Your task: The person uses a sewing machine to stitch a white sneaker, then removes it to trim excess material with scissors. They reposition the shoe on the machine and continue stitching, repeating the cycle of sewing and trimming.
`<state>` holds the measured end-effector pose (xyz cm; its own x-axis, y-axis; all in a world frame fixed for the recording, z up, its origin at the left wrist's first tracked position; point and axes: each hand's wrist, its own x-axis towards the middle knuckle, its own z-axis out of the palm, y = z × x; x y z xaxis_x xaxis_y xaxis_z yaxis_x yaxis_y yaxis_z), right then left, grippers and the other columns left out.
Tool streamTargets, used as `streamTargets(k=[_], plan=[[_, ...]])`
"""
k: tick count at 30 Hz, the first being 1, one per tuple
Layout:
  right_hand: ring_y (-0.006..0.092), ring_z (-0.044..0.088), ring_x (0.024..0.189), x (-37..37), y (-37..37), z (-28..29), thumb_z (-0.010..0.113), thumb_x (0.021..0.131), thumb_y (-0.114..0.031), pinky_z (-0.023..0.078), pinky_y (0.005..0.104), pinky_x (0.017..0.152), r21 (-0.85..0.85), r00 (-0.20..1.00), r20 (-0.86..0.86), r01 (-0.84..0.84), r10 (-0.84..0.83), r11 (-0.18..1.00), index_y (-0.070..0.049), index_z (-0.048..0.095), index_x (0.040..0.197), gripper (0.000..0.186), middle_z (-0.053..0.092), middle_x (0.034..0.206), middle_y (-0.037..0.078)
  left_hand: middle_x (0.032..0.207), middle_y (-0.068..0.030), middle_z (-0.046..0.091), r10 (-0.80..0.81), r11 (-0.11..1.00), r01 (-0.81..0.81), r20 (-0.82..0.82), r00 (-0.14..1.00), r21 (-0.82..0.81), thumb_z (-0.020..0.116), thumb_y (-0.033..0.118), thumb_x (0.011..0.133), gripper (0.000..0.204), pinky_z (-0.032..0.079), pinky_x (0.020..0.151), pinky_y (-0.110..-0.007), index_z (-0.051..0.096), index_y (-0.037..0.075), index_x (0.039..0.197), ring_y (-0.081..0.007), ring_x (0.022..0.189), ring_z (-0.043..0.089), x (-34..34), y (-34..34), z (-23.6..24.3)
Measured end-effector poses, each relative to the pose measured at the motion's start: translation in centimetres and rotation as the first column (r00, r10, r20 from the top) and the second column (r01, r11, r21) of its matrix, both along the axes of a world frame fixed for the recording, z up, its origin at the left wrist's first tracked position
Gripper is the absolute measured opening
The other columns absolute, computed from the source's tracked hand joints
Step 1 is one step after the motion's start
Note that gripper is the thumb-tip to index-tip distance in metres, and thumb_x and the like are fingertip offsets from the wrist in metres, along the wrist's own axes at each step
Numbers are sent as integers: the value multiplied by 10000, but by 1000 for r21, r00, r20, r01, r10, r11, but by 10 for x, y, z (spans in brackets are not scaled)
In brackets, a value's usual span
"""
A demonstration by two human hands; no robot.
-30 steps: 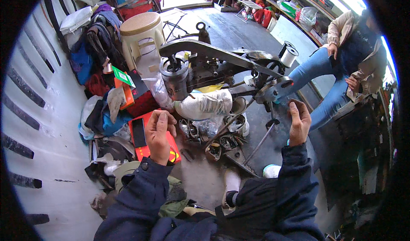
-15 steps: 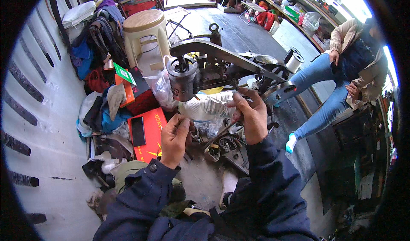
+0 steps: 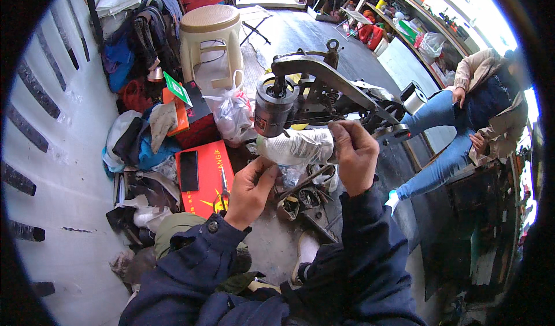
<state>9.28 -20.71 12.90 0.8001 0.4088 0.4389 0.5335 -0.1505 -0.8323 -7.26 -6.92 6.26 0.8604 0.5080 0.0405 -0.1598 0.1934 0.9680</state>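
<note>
A white laced shoe [image 3: 299,145] sits under the dark metal head of a sewing machine [image 3: 275,107], whose curved arm [image 3: 332,74] reaches back to the right. My left hand [image 3: 251,192] is closed in a pinch just below the shoe's left end; what its fingertips hold, if anything, is too small to make out. At the shoe's right end my right hand [image 3: 357,157] is raised, thumb and forefinger pressed together beside the machine. Whatever lies in that pinch cannot be made out either.
Left of my hands, a red box [image 3: 207,196] bears a black phone [image 3: 188,171] and scissors [image 3: 224,190]. Behind stand a beige stool [image 3: 210,34] and a plastic bag [image 3: 232,115]. A white thread spool [image 3: 414,99] is mounted on the right. Beyond it sits a person in jeans [image 3: 439,147].
My view has shifted, so the machine and shoe appear farther right. Both hands stay closed near the shoe; the right hand's fingers have drawn together more. The scissors on the box now show.
</note>
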Motion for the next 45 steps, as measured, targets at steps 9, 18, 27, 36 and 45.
streamTargets(k=[9,18,27,36,45], plan=[[79,419,492,30,-17,-23,657,995,-207,357,264,470,392,756,-649,244,79,887,-29,672,952,184,491,619,-28,864,10,601,-59,998,59,-11,998,-8,542,170,1055,142,433,601,-217,604,65,984,-45,683,524,-4,6,-5],[124,670,871,8,-33,-40,634,997,-81,523,257,746,-11,977,-213,33,-34,999,34,685,1145,194,734,963,89,832,7,605,8,1000,-8,16,1000,13,534,177,1059,156,416,570,-208,604,63,978,-45,633,516,-4,13,-3],[47,574,690,5,-67,-26,611,1014,-164,430,202,525,13,983,-178,45,-42,999,-16,661,1194,239,729,1101,68,867,1,623,157,987,-159,57,986,30,554,170,1045,146,422,546,-211,621,60,978,-42,623,519,-1,27,-4],[84,629,790,5,-27,-10,704,951,-114,508,233,649,159,985,-170,6,21,987,26,632,1192,288,706,998,71,742,79,543,169,982,-171,28,985,74,580,154,1038,127,336,510,-193,629,70,956,8,590,448,4,16,-5],[40,465,571,12,-11,-1,690,970,-126,365,220,509,308,954,-294,36,60,951,-9,704,1001,122,582,715,-32,772,72,559,157,983,-162,63,986,90,581,141,1035,113,352,518,-198,627,58,974,2,603,461,-1,24,-3]])
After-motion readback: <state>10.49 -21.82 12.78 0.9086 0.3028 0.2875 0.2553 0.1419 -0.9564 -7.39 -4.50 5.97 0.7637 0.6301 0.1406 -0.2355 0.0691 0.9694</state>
